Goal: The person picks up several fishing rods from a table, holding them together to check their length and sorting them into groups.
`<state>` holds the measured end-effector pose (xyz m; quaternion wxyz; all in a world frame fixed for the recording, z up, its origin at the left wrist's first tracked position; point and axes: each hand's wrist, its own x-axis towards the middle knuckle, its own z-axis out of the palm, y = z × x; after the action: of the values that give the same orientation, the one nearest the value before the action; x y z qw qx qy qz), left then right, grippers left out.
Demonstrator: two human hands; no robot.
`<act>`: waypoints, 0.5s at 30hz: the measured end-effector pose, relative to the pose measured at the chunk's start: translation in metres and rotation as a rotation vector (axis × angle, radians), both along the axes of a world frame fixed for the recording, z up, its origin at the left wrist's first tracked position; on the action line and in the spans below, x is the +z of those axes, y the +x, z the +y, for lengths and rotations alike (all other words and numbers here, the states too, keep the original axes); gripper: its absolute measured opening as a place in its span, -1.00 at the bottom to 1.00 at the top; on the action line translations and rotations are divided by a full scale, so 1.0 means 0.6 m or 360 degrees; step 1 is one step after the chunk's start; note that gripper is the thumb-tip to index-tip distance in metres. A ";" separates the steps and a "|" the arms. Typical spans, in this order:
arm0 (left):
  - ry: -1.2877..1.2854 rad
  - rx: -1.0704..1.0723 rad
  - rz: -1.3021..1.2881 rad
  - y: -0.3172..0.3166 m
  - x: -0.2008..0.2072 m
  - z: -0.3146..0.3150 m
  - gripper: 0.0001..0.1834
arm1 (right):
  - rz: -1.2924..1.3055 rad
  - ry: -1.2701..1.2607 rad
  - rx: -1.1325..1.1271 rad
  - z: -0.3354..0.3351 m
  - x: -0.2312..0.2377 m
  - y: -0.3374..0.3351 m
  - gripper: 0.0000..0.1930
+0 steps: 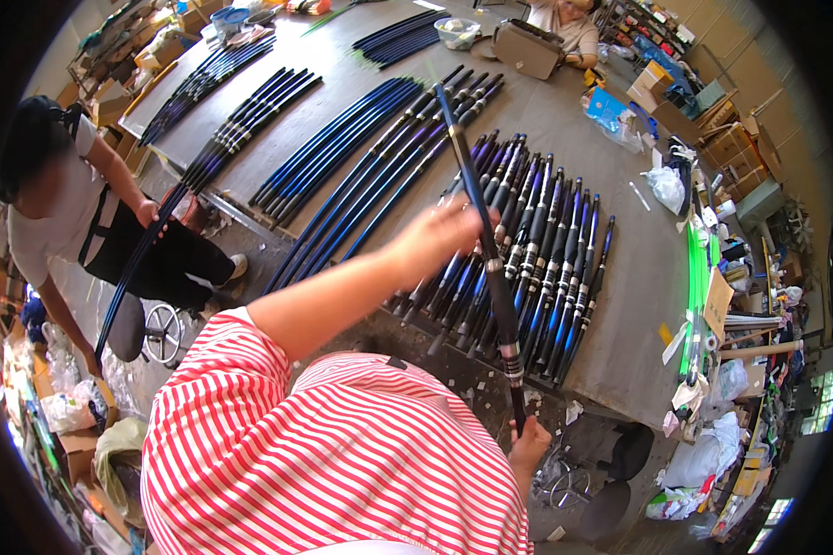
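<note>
Head view, looking down over a red-and-white striped shirt that fills the lower centre of the frame.

Left hand, centre of frame, arm reaching up from lower left: fingers curled around the middle of a long dark fishing rod section with silver-banded lower end. Grip closed on the shaft.

Right hand, lower centre-right, just beside the shirt edge: wrapped on the butt end of the same rod. Fingers look pressed together around it, though the hand is small and partly hidden here, so the exact grip is hard to tell.

The rod runs steeply from the right hand up to the upper centre, its tip ending above the row of blue and black rod sections lying side by side on the grey worktable. The held rod crosses over this row, raised off it.

More bundles of long dark blue rod blanks fan across the table toward the upper left.

Left edge: a seated person in a white top holds a thin dark rod. Top centre-right: another person behind a tan box.

Right edge: a bright green strip, white plastic bags, cardboard cartons.
</note>
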<state>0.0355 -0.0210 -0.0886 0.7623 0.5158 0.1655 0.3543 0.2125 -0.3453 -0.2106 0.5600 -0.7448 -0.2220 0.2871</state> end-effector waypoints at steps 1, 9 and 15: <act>-0.0268 0.0108 -0.0239 -0.014 0.006 0.031 -0.66 | -0.0078 -0.0088 0.0044 -0.023 -0.002 0.013 -0.52; -0.0353 -0.0142 -0.0024 -0.121 -0.018 0.083 -0.65 | -0.0389 -0.0242 0.0000 -0.116 0.020 0.096 -0.48; -0.0430 -0.0851 -0.0292 -0.206 -0.038 0.117 -0.10 | -0.0438 -0.0223 0.0039 -0.151 0.051 0.126 -0.45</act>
<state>-0.0881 0.0495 -0.1114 0.9018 0.4010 0.0001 0.1610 0.2881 -0.4357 -0.1800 0.4673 -0.8117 -0.2851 0.2038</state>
